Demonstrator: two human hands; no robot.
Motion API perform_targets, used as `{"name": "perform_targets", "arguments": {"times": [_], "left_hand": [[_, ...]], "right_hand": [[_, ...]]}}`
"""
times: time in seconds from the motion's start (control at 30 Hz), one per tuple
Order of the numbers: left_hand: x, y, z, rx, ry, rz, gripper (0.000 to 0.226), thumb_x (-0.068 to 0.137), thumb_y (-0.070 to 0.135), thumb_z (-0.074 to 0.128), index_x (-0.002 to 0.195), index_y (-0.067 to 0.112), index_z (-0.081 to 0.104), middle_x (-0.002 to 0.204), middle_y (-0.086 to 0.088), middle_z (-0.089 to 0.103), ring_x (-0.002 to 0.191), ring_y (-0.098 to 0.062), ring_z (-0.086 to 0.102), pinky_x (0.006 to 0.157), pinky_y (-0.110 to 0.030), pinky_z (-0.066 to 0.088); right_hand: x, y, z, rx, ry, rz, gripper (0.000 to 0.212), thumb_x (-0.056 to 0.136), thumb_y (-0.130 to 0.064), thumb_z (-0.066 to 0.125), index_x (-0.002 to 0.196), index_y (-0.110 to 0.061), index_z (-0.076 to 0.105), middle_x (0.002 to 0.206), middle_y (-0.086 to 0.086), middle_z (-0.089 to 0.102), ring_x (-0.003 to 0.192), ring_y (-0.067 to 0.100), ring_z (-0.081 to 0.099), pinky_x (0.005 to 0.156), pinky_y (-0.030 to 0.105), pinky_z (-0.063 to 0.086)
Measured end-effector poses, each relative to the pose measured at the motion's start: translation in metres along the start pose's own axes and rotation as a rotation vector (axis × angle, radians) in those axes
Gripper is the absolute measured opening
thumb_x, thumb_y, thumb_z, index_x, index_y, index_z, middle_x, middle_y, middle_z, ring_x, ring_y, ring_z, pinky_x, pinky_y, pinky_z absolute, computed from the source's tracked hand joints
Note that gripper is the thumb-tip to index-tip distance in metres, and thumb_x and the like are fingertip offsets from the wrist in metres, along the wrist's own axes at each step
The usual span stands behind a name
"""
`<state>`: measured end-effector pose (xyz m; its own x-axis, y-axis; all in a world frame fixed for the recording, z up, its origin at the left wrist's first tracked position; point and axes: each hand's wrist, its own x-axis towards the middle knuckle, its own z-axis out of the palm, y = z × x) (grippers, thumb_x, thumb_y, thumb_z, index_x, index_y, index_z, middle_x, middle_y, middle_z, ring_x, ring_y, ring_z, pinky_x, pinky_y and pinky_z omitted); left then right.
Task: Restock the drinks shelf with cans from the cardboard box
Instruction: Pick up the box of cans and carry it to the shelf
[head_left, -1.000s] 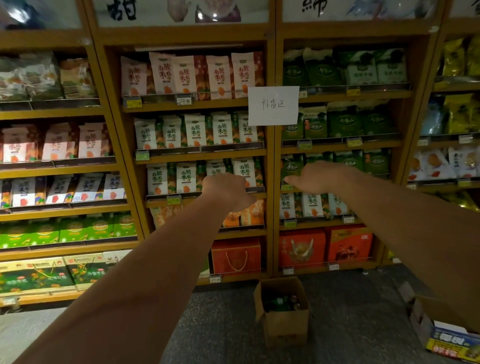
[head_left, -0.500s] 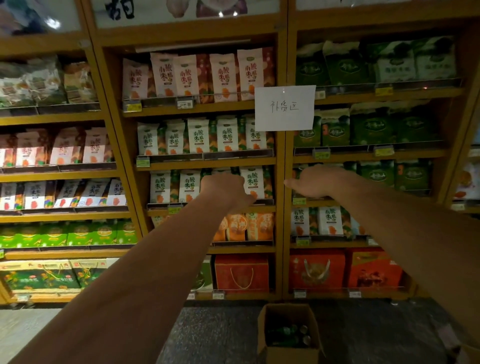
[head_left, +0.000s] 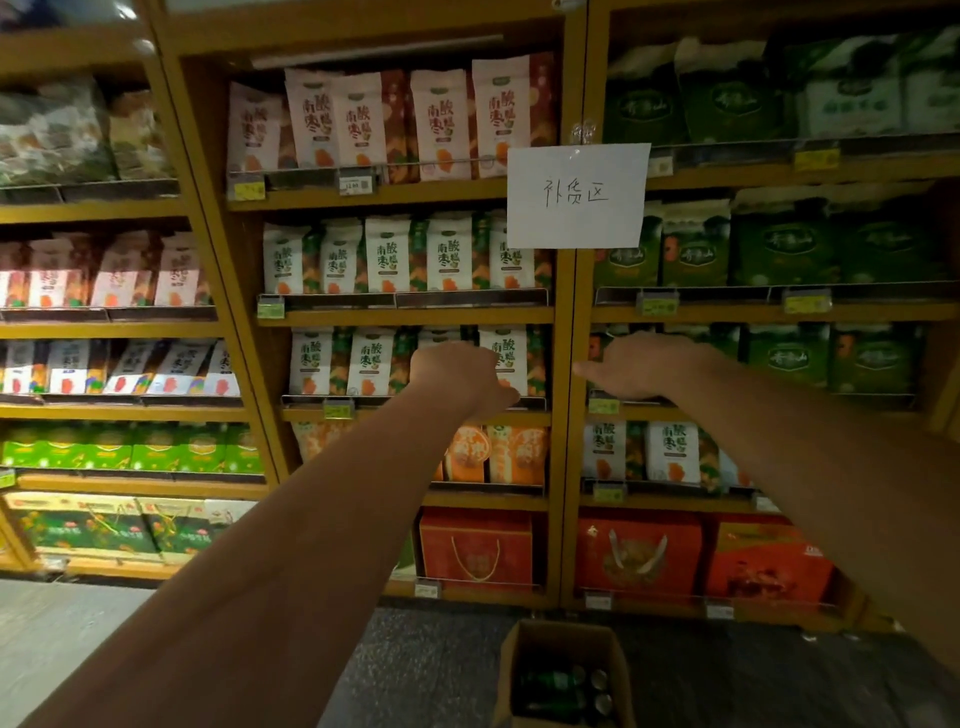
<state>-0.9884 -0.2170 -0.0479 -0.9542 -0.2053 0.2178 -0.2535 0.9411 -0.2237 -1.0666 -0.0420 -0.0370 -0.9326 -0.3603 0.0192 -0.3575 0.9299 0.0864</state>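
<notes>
Left hand (head_left: 457, 376): reaching out at arm's length in front of the white pouches (head_left: 371, 361) on the third tier, back of the hand facing the camera and fingers curling under; I cannot tell whether it is gripping anything
Right hand (head_left: 641, 366): stretching forward on the far side of the wooden upright (head_left: 566, 415), palm down, fingers lying straight and together and pointing left, carrying nothing
Cans (head_left: 558, 686): lying on their sides inside the cardboard box (head_left: 563, 627), green bodies and silver ends showing, none of them being lifted
Cardboard box: sitting open on the floor (head_left: 426, 665) just in front of the lowest tier, probably so that each can is needing only a short lift
Paper sign (head_left: 576, 195): hanging over the upright with handwritten characters, seemingly marking the bay being restocked
Edges: each tier is carrying a low front rail (head_left: 415, 402) with price tags, so anything going in is having to clear that lip
Open room: every tier in view is looking packed with pouches or red gift boxes (head_left: 475, 551); no gap for cans is showing
Step in hand: judging by both arms pointing at the shelving while the cans are waiting below, restocking is barely beginning, and the hands are likely needing to drop to the box next
</notes>
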Motion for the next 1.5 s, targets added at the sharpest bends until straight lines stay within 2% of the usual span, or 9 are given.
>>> {"name": "perform_targets", "arguments": {"times": [0.73,1.13,1.2,1.23,1.3,1.33,1.4,1.43,1.5], "left_hand": [[0.096,-0.052,0.042,0.044,0.031,0.23,0.058,0.088,0.066,0.037,0.122,0.022,0.056,0.116,-0.001,0.061,0.105,-0.023,0.057,0.066,-0.032,0.036],[0.125,-0.002,0.076,-0.066,-0.063,0.21,0.055,0.088,0.062,0.04,0.124,0.023,0.054,0.121,-0.002,0.058,0.104,-0.024,0.056,0.068,-0.03,0.036],[0.127,0.014,0.092,-0.095,-0.092,0.208,0.053,0.089,0.06,0.041,0.123,0.022,0.056,0.116,-0.002,0.059,0.094,-0.022,0.055,0.056,-0.027,0.032],[0.127,0.023,0.102,-0.106,-0.109,0.213,0.052,0.089,0.06,0.041,0.122,0.022,0.057,0.115,-0.001,0.06,0.092,-0.021,0.055,0.053,-0.026,0.029],[0.127,0.039,0.125,-0.128,-0.151,0.236,0.051,0.09,0.059,0.041,0.122,0.023,0.058,0.119,0.0,0.06,0.101,-0.021,0.058,0.057,-0.026,0.032],[0.127,0.047,0.138,-0.136,-0.179,0.242,0.049,0.091,0.058,0.04,0.121,0.023,0.057,0.12,0.0,0.06,0.105,-0.022,0.057,0.06,-0.026,0.034],[0.126,0.061,0.166,-0.14,-0.255,0.213,0.049,0.09,0.058,0.039,0.119,0.023,0.058,0.116,-0.001,0.06,0.103,-0.023,0.057,0.062,-0.027,0.034],[0.125,0.068,0.18,-0.138,-0.293,0.194,0.051,0.09,0.06,0.038,0.119,0.023,0.058,0.112,0.0,0.061,0.096,-0.022,0.057,0.06,-0.028,0.034],[0.122,0.081,0.21,-0.146,-0.368,0.173,0.053,0.088,0.063,0.038,0.119,0.024,0.057,0.104,0.002,0.06,0.084,-0.018,0.056,0.055,-0.027,0.033]], "right_hand": [[0.073,-0.038,0.014,0.054,-0.033,0.139,0.078,0.094,-0.066,0.02,0.149,-0.012,0.029,0.156,0.013,0.025,0.141,0.031,0.03,0.112,0.043,0.027],[0.106,0.007,0.048,0.06,-0.078,0.143,0.081,0.092,-0.068,0.02,0.142,-0.009,0.042,0.15,0.015,0.038,0.13,0.031,0.043,0.105,0.041,0.037],[0.112,0.017,0.068,0.072,-0.149,0.124,0.075,0.093,-0.068,0.021,0.131,-0.011,0.053,0.139,0.016,0.048,0.119,0.03,0.052,0.098,0.038,0.042],[0.114,0.021,0.079,0.077,-0.185,0.1,0.068,0.093,-0.067,0.022,0.111,-0.016,0.063,0.118,0.014,0.059,0.1,0.026,0.057,0.087,0.035,0.044],[0.116,0.026,0.104,0.097,-0.251,0.07,0.055,0.095,-0.063,0.022,0.069,-0.026,0.053,0.083,0.007,0.053,0.071,0.02,0.051,0.073,0.032,0.04],[0.12,0.028,0.118,0.088,-0.282,0.064,0.057,0.095,-0.063,0.021,0.072,-0.023,0.054,0.092,0.012,0.057,0.08,0.023,0.055,0.077,0.032,0.039],[0.13,0.033,0.153,0.044,-0.33,0.06,0.067,0.095,-0.064,0.019,0.119,-0.017,0.06,0.128,0.019,0.052,0.112,0.031,0.054,0.091,0.037,0.038],[0.134,0.035,0.172,0.041,-0.354,0.051,0.07,0.095,-0.065,0.019,0.136,-0.017,0.049,0.125,0.023,0.051,0.11,0.031,0.054,0.092,0.038,0.039],[0.138,0.036,0.211,0.068,-0.415,0.024,0.075,0.093,-0.066,0.021,0.137,-0.013,0.05,0.113,0.02,0.056,0.1,0.028,0.058,0.09,0.036,0.044]]}}
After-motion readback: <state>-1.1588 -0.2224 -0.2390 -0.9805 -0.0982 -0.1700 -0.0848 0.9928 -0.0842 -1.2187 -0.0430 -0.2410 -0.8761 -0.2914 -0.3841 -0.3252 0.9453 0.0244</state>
